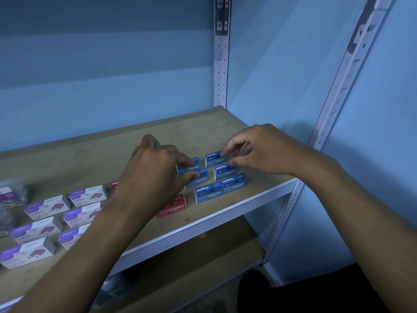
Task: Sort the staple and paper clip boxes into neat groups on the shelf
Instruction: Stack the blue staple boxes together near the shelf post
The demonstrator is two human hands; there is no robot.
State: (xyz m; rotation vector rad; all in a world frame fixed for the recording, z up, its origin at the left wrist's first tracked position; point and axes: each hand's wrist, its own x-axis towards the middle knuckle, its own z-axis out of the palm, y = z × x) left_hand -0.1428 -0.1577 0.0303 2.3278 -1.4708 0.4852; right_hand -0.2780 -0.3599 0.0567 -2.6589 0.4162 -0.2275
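Toward 3 o'clock on the shelf (259,190): six blue staple boxes (208,194), flat, long axes running 8 to 2 o'clock. Left hand (155,168) fingers pinching two at 9 o'clock of the cluster; right hand (255,152) fingers narrowed onto two at 12. Two red staple boxes (172,206) alongside; seven purple staple boxes (46,206) at 9 o'clock.

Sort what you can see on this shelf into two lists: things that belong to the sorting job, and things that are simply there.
Part of the job:
blue staple boxes
red staple boxes
purple staple boxes
clear paper clip boxes
left hand
right hand

Just there:
shelf board
metal uprights
blue wall
lower shelf
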